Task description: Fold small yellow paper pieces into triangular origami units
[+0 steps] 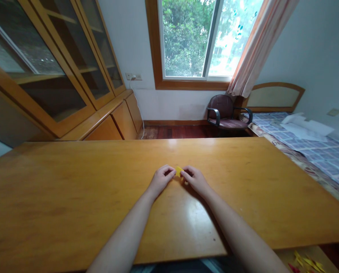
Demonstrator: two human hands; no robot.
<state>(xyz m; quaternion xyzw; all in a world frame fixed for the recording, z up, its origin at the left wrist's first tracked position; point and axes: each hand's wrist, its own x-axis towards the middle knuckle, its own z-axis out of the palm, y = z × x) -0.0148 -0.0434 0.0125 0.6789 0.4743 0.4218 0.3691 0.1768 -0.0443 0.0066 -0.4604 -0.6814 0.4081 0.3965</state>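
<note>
We see two bare hands that meet over the middle of one long wooden table (72, 189). The left hand (160, 180) and the right hand (196, 180) both have their fingers curled, and together they pinch one small yellow piece (178, 170), which sits between the fingertips just above the table top. It is too small for us to tell what it is made of. Behind the table we count one dark armchair (226, 112) under one window (206, 38), one bed (314, 148) at the right, and one wooden cabinet (58, 76) with glass doors at the left. Some yellow scraps (307, 261) lie at the lower right corner.
</note>
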